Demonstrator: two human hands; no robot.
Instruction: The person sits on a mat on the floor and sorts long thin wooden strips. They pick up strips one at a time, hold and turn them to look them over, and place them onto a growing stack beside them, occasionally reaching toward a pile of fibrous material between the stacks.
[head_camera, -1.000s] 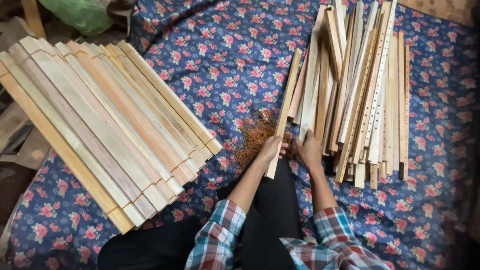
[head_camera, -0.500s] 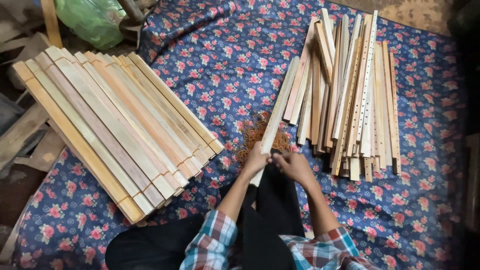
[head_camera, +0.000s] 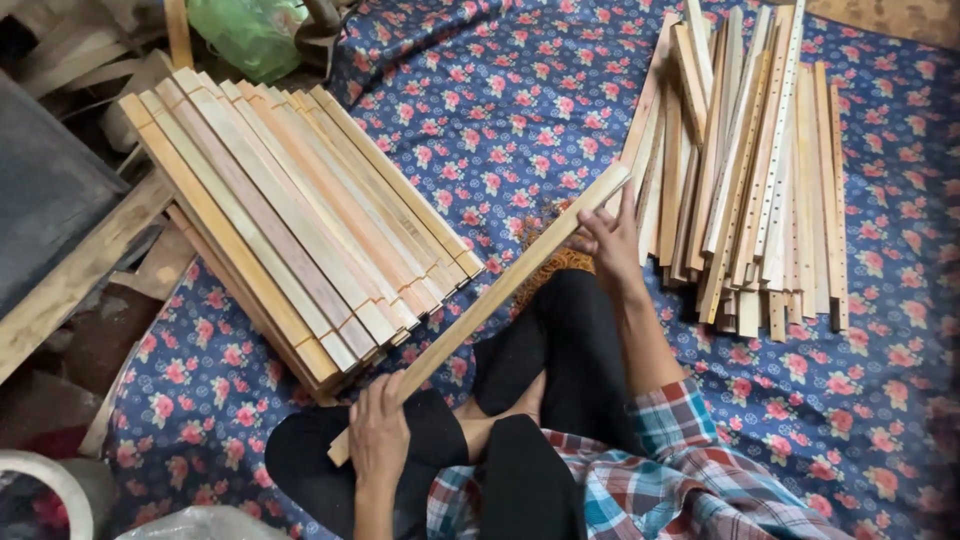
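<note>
Head view shows the left hand (head_camera: 378, 435) gripping the near end of a wooden slat (head_camera: 480, 312), which lies across the lap; the right hand (head_camera: 608, 240) pinches its far end with loose fingers. I think this light pinch can slip, and the slat may fall against the loose pile of strips (head_camera: 745, 170) right of it.

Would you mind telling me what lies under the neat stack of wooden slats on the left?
The stack of slats rests on the blue flowered cloth, with more boards poking out at its left edge. What is directly beneath its middle is covered.

The slat pile (head_camera: 750, 170) runs past the top edge (its count unclear); the white ring (head_camera: 40, 490) is cropped.
</note>
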